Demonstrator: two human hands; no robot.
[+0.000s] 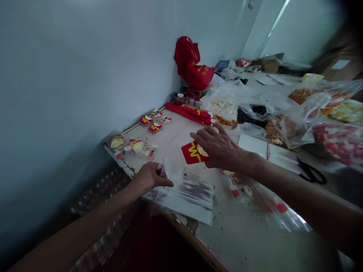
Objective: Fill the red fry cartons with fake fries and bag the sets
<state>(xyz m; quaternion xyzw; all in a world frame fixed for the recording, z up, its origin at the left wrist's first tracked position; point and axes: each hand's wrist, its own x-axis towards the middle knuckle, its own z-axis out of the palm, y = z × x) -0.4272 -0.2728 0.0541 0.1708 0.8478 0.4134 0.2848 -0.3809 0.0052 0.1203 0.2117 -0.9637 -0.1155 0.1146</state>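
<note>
My right hand [219, 147] is closed on a red card [188, 153] with a yellow zigzag mark. A pale yellow round piece lies against the card, partly covered by my fingers. Lower and to the left, my left hand [150, 176] pinches the edge of a clear plastic bag [195, 198], which lies over the table's near edge. Filled clear packets [137, 147] rest beyond my left hand, with small red, white and yellow pieces inside. Two more packets with red cards [155, 127] lie farther back.
A long red printed wrapper [188, 112] lies toward the wall. Behind it slumps a red bag [195, 70]. Clear bags of small coloured pieces [279, 128] crowd the right side, near black scissors [312, 173]. Clear sleeves [279, 207] lie under my right forearm.
</note>
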